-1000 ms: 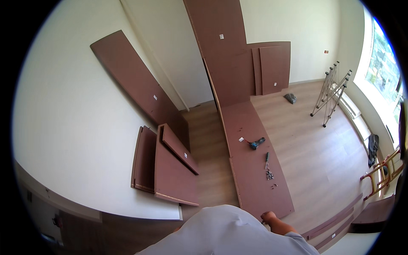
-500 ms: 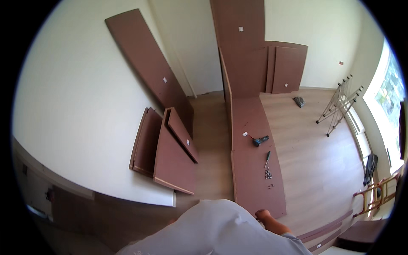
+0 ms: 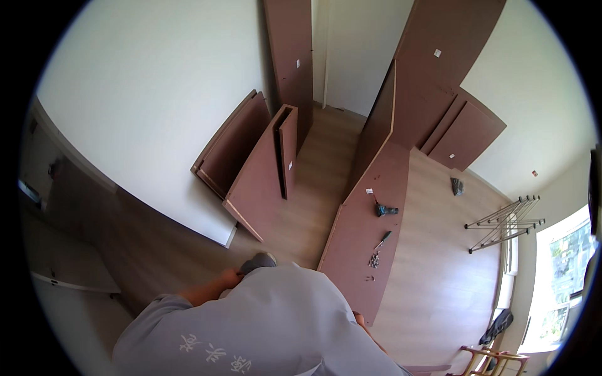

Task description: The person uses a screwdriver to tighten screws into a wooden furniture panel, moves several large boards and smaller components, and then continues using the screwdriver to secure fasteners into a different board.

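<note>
My left hand (image 3: 233, 276) is beside my grey shoe (image 3: 258, 262) at the lower middle; its fingers are too small and covered to make out. On the right, my right hand (image 3: 359, 319) is at the near end of a long brown panel (image 3: 342, 276) lying on the floor, mostly hidden by my grey shirt. Farther along that panel lie a cordless drill (image 3: 386, 211), a screwdriver (image 3: 384, 239) with a dark green handle and a small pile of metal fittings (image 3: 374, 260). A brown board (image 3: 378, 119) stands on edge along the panel's left side.
Several brown boards (image 3: 260, 169) lean against the left wall, and smaller ones (image 3: 467, 135) against the far wall. A folding metal rack (image 3: 505, 224) stands at the right. Near the window are a black bag (image 3: 497, 326) and a ladder (image 3: 495, 358).
The view has turned to the right and my body leans over. My left forearm and shoe have come into sight. More of my right hand is now covered by the shirt.
</note>
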The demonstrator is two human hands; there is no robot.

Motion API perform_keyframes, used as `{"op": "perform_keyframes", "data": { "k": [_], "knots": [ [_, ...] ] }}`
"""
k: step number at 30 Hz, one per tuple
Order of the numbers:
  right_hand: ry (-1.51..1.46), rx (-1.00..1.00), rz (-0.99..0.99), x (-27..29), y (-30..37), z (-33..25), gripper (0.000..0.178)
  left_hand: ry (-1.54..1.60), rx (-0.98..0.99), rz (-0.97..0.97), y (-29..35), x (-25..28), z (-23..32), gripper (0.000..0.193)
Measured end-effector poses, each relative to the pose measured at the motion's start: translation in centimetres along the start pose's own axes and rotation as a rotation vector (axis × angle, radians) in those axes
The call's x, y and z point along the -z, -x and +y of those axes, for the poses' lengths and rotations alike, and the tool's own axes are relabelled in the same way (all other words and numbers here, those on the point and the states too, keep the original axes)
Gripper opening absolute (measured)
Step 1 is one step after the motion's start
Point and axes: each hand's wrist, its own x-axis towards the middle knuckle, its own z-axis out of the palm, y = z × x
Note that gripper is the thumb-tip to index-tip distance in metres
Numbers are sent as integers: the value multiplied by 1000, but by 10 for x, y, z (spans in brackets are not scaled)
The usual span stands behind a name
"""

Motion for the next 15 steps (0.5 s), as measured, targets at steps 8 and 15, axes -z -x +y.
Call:
{"op": "perform_keyframes", "data": {
  "k": [8, 15],
  "knots": [
    [255, 135, 18, 30, -29, -3, 29, -38, -16, -79, -33, 4, -30, 35],
    [217, 178, -31, 116, -54, -101, 21, 184, 126, -26, -52, 29, -62, 37]
  ]
}}
